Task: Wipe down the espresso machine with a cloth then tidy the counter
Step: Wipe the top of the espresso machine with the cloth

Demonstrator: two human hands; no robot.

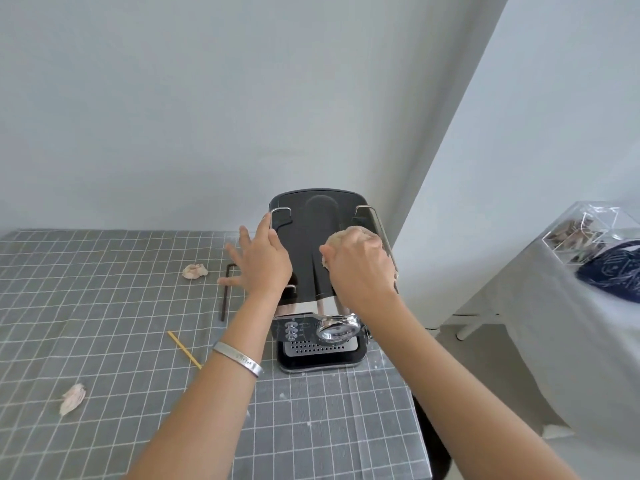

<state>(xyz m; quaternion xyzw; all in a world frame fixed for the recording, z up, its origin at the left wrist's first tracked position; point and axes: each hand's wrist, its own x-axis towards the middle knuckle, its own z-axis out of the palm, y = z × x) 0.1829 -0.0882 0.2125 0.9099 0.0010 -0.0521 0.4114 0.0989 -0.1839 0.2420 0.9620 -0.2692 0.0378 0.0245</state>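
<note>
Grid-cloth counter (pixel 104 306): R hand (pixel 360 268) presses cloth (pixel 341 237) on espresso machine (pixel 311 244) top.

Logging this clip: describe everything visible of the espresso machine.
The espresso machine stands upright on the checked tablecloth near the wall. It has a glossy black top with metal rails, a shiny front with buttons, a gauge and a perforated drip tray. The left hand steadies its left side; the right hand presses a cloth on top.

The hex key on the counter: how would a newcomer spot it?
Find the espresso machine on the grid-patterned cloth. Just left of it, beyond the left hand, lies the hex key: thin, dark, L-shaped metal, unlike the yellow stick and crumpled scraps.
</note>
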